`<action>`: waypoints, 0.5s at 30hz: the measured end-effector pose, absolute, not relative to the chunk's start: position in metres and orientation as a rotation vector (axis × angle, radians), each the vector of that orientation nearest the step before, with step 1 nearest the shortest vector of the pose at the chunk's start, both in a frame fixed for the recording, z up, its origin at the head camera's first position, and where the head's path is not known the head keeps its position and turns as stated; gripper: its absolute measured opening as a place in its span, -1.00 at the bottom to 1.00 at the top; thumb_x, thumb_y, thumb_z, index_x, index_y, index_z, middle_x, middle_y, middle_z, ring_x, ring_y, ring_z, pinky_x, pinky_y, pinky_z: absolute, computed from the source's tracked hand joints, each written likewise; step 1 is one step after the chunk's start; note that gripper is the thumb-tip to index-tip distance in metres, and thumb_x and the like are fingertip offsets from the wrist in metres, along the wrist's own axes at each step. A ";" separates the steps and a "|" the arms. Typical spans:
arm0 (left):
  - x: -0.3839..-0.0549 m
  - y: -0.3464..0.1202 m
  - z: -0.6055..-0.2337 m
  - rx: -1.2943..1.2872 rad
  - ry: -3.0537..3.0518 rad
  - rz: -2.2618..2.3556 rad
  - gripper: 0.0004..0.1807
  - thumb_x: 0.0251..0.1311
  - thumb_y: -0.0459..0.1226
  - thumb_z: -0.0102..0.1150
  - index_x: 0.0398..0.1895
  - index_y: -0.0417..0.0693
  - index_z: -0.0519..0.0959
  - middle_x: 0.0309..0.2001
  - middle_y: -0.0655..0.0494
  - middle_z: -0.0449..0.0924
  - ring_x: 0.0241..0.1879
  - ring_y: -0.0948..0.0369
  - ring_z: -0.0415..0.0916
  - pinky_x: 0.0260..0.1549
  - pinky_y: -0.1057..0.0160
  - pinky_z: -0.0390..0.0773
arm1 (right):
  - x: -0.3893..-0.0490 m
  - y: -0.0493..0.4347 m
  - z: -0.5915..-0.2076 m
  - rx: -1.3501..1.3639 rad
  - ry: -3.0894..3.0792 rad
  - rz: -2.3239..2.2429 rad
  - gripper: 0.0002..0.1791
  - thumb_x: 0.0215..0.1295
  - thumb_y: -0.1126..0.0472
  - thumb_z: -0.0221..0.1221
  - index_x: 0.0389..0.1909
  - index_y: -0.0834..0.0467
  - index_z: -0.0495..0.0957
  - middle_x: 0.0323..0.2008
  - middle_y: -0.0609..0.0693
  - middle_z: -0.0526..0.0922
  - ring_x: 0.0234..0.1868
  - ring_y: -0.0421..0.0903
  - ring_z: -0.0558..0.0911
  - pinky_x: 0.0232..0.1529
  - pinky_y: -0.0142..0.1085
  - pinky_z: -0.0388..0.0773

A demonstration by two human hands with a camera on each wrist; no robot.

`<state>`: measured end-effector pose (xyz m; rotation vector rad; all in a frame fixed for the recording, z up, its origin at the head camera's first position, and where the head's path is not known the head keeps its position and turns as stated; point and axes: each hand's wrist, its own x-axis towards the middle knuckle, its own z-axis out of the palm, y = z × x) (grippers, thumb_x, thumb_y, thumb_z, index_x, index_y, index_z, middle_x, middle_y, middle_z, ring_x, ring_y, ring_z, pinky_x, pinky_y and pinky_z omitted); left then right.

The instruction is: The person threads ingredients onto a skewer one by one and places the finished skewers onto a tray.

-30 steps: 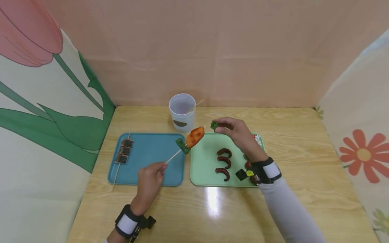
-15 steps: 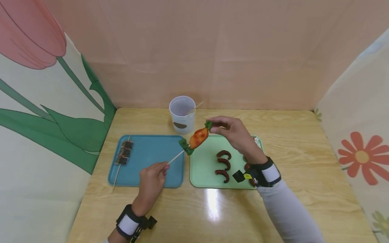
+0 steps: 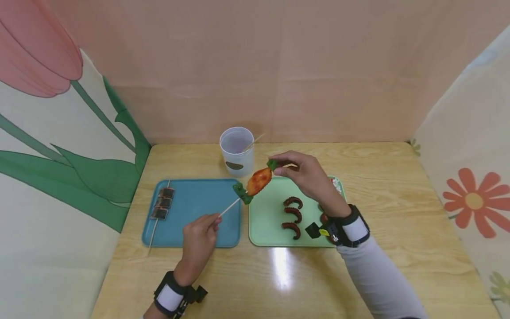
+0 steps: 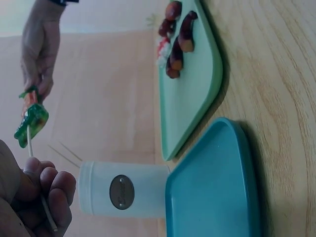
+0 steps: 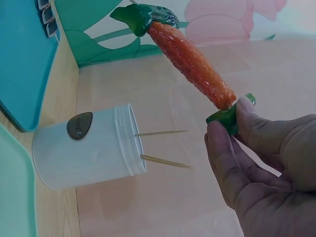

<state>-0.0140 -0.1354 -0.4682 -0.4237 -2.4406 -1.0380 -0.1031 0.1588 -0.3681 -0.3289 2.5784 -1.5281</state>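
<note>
Head view shows the left hand [image 3: 199,235] gripping a stick [image 3: 229,207] over the right edge of the blue tray [image 3: 195,199], while the right hand [image 3: 304,173] pinches a green piece [image 3: 272,165] at its far end, where a crooked push might split this piece.

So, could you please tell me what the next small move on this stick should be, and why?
I'd probably have the right hand push its pinched green piece gently down the stick: that piece sits at the orange piece's far end, no stick tip shows beyond it, and the left hand grips the lower part.
</note>
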 end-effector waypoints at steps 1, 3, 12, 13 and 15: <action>-0.014 -0.136 -0.469 -0.427 -2.436 -1.039 -0.71 -0.04 -0.73 0.25 -0.30 -0.33 0.77 -0.44 -0.04 0.78 -0.56 0.25 0.71 -0.59 0.41 0.63 | -0.103 0.158 -0.368 -0.328 2.576 -1.530 -0.60 0.36 0.23 0.29 0.20 0.11 0.64 0.15 0.02 0.69 0.19 -0.02 0.66 0.18 -0.14 0.64; -0.014 -0.137 -0.470 -0.432 -2.425 -1.039 -0.70 -0.06 -0.74 0.24 -0.31 -0.34 0.77 -0.45 -0.04 0.78 -0.56 0.25 0.70 -0.59 0.42 0.63 | -0.104 0.157 -0.369 -0.331 2.575 -1.525 -0.60 0.36 0.23 0.29 0.20 0.10 0.64 0.15 0.02 0.68 0.18 -0.02 0.66 0.17 -0.14 0.65; -0.014 -0.142 -0.477 -0.426 -2.408 -1.030 -0.70 -0.07 -0.73 0.26 -0.31 -0.33 0.78 -0.47 -0.01 0.77 -0.59 0.27 0.68 -0.62 0.42 0.60 | -0.105 0.155 -0.370 -0.346 2.519 -1.566 -0.62 0.35 0.23 0.31 0.18 0.13 0.65 0.11 0.02 0.69 0.12 -0.03 0.67 0.14 -0.18 0.66; -0.014 -0.142 -0.477 -0.426 -2.408 -1.029 -0.70 -0.07 -0.73 0.26 -0.31 -0.32 0.78 -0.47 -0.01 0.77 -0.59 0.27 0.68 -0.62 0.42 0.60 | -0.104 0.154 -0.370 -0.347 2.513 -1.570 -0.62 0.35 0.23 0.31 0.18 0.14 0.65 0.11 0.02 0.69 0.13 -0.03 0.66 0.15 -0.18 0.65; -0.014 -0.143 -0.477 -0.423 -2.410 -1.020 -0.70 -0.07 -0.73 0.27 -0.31 -0.32 0.78 -0.47 -0.01 0.77 -0.59 0.27 0.68 -0.62 0.42 0.60 | -0.104 0.154 -0.371 -0.350 2.495 -1.582 -0.61 0.35 0.23 0.31 0.18 0.15 0.64 0.12 0.02 0.68 0.14 -0.03 0.66 0.15 -0.20 0.65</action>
